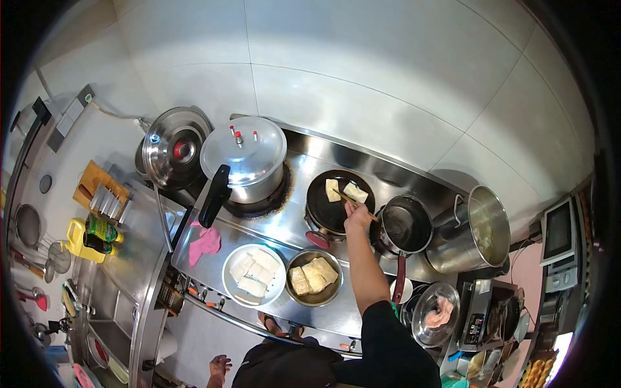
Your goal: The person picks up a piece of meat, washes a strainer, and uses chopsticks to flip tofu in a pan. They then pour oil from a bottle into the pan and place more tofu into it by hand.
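Chopsticks [343,198], head view: right hand [357,218] is gripping them, fingers closed, tips apparently meeting a pale slice [332,190] lying at eleven o'clock in the frying pan [325,211]; second slice [355,191] is lying at one o'clock. Left hand [221,366], at seven o'clock in view, is hanging free, fingers loosely half-curled, nothing visibly held. Steel bowl [318,301], holding browned slices [315,275], is standing toward seven o'clock from the pan. Step: seemingly turning or shifting slices; next move is probably calling for a gentle, level pinch.
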Motion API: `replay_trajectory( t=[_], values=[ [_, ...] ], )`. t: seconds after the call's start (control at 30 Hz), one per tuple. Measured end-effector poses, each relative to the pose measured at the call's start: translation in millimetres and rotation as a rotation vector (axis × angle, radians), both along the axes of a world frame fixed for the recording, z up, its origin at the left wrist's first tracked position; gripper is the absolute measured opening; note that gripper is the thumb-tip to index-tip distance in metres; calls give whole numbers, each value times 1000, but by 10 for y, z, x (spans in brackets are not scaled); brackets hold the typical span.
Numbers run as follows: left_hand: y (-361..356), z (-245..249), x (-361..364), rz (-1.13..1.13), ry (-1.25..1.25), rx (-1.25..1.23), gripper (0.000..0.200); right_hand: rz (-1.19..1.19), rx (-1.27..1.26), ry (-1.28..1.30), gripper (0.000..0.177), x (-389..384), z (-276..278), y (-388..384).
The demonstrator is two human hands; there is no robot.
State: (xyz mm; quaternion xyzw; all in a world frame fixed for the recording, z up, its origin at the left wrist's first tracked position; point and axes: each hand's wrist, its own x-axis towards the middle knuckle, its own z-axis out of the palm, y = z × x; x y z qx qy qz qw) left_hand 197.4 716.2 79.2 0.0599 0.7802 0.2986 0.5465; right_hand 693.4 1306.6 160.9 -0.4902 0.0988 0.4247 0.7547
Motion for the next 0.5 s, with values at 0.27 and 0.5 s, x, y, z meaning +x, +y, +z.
replay_trajectory(
  t=[0.27,0.5],
  values=[
    [-182,-63,-36,10,-6,-94,19,186,-11,-21,18,117,-29,63],
    [-75,-16,-6,0,-16,-11,20,199,-148,-197,23,186,87,-33]
  ],
)
